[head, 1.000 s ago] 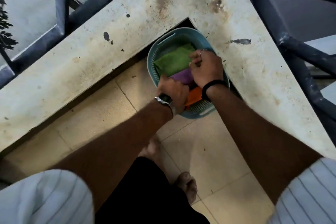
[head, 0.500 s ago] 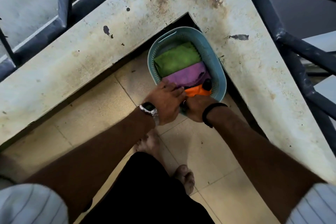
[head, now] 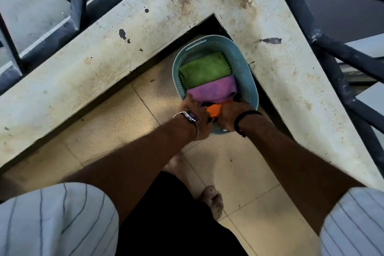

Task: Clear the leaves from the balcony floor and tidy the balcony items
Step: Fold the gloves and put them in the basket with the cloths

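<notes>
Tidying step: left hand (head: pixel 194 119) and right hand (head: pixel 229 115) both grip the orange cloth (head: pixel 215 108) inside the teal perforated plastic basket (head: pixel 247 81); next, tuck it flat.

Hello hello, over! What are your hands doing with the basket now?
Left hand and right hand both at basket near rim, around orange item. Green cloth, purple cloth inside. Nothing blocking.
</notes>
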`<state>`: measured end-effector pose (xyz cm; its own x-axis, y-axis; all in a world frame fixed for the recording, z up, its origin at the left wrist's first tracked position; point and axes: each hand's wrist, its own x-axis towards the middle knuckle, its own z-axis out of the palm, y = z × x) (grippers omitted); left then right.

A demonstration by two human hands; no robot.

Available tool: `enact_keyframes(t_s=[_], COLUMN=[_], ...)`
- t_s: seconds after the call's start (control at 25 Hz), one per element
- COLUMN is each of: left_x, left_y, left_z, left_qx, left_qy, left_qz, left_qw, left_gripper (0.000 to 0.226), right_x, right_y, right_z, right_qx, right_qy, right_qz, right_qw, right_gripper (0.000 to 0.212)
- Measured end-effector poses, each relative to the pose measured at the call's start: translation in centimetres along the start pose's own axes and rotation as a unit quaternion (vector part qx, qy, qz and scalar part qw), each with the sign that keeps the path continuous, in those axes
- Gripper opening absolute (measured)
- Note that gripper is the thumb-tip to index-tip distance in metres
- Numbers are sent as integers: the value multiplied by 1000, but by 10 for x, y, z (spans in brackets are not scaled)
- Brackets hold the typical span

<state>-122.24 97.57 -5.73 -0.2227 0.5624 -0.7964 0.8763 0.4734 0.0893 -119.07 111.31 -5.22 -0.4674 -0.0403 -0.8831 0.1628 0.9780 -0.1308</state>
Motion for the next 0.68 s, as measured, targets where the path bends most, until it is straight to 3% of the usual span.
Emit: enact_keyframes(t_s=[0.16, 0.24, 0.36, 0.44, 0.52, 0.6, 0.68], left_x=[-13, -29, -63, -97, -157, -234, -325], left_y=[2, 4, 4, 7, 15, 23, 28], left_z=[-3, -10, -13, -9, -20, -41, -71], left_qx=[-4, -7, -104, -222, -325, -388, -408], left_qy=[56, 115, 142, 192, 233, 227, 236], left_qz=[-5, -17, -97, -230, -367, -440, -466], left_qw=[998, 993, 980, 928, 840, 778, 749], left_gripper=[46, 42, 66, 83, 95, 95, 91], right_x=[5, -11, -54, -89, -138, -197, -271], right_y=[1, -5, -20, -28, -41, -64, -96], right_z=[-3, -3, -8, -9, -18, -45, -92], right_qx=[6, -47, -64, -83, -107, -105, -109], right_qy=[0, 63, 181, 231, 248, 258, 275], right_qz=[15, 24, 25, -8, -47, -73, -91], right_qw=[1000, 997, 981, 969, 962, 958, 951], right_gripper=[40, 39, 50, 69, 88, 94, 92])
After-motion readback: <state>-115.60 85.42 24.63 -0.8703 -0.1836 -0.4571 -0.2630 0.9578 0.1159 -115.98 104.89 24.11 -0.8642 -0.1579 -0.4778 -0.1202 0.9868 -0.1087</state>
